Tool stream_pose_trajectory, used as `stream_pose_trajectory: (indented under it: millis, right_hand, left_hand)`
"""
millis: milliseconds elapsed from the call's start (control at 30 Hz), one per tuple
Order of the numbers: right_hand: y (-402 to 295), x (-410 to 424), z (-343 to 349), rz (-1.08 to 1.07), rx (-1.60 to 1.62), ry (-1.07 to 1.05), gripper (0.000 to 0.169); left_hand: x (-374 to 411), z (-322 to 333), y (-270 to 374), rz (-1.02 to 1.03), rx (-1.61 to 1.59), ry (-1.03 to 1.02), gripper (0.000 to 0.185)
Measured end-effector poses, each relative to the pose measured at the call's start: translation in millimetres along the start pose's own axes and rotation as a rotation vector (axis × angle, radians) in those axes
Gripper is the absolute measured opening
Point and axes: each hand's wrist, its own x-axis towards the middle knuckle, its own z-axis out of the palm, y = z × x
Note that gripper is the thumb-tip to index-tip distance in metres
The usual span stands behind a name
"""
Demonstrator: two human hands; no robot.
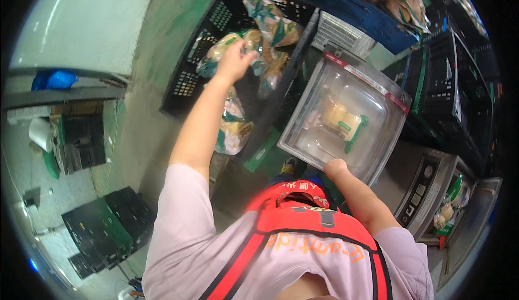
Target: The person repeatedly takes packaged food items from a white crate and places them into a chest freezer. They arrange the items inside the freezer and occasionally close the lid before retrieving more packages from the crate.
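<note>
My left hand point(238, 59) is over a black plastic crate point(178, 85), thumb and fingers apart, beside clear bags of pale food point(233, 135) with green print. Nothing shows between its fingers; whether it touches a bag is unclear. My right hand point(336, 168) grips the near edge of the transparent lid point(365, 93) on a chamber vacuum sealer. Under the lid lies a pack of pale food pieces point(342, 121) with a green label. The lid is over the chamber; whether it is fully down I cannot tell.
Beyond stands a blue crate point(348, 8) heaped with bagged food. Black crates point(442, 77) are stacked on the right. Another sealer point(417, 190) at lower right has bags point(450, 206) in its chamber. A white panel point(81, 20) rises at upper left.
</note>
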Motion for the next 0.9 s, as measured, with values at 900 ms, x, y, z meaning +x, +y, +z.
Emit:
stream_pose_trajectory:
  millis: [900]
  right_hand:
    - [-3, -2, -7, 0.033, 0.166, -0.008, 0.021]
  left_hand:
    - [108, 29, 5, 0.178, 0.252, 0.214, 0.016]
